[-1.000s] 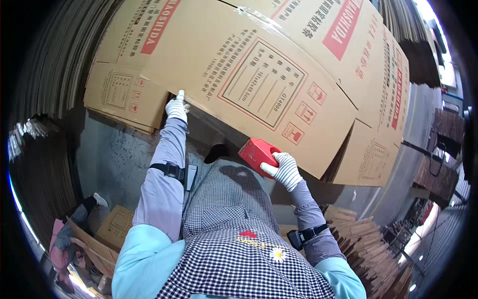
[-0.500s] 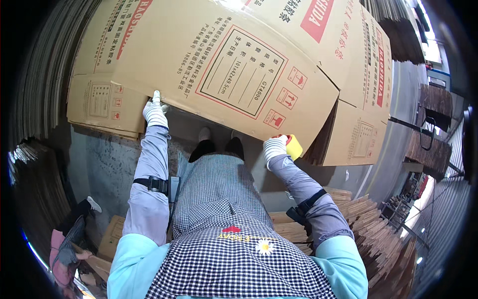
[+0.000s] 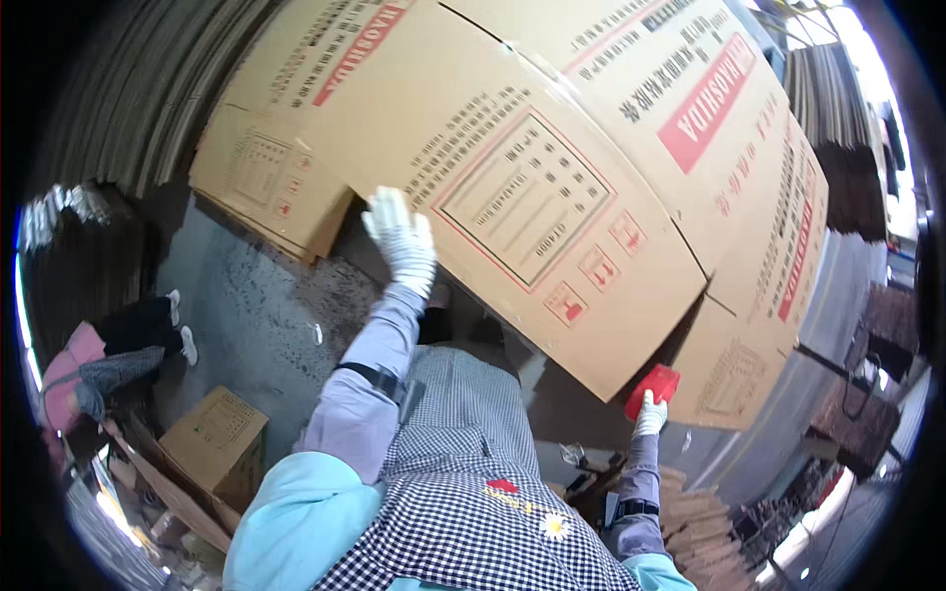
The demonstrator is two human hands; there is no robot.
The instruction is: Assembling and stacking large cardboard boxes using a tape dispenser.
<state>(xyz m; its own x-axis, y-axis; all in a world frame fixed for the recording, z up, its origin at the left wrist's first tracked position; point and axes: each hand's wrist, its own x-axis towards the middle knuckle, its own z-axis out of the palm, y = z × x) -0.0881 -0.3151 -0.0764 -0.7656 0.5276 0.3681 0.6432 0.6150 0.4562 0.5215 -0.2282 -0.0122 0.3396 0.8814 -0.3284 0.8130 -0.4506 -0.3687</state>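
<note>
A large brown cardboard box, printed in red and black, spreads before me with its end flaps folded out. A shiny strip runs along its top seam. My left hand, in a whitish striped glove, lies open at the box's near left edge, fingers stretched out over the panel. My right hand, gloved too, is closed on a red tool that looks like a tape dispenser, by the gap at the near right corner. Its fingers are partly hidden. The right end flap is just beyond it.
Flattened cardboard stacks rise at the left, with another stack at the far right. At the lower left another person bends near a smaller carton. More cardboard sheets lie at the lower right.
My view has shifted. The left hand has gone from gripping the box edge to flat and open, farther right. The right hand has carried the tool right, to the near right corner.
</note>
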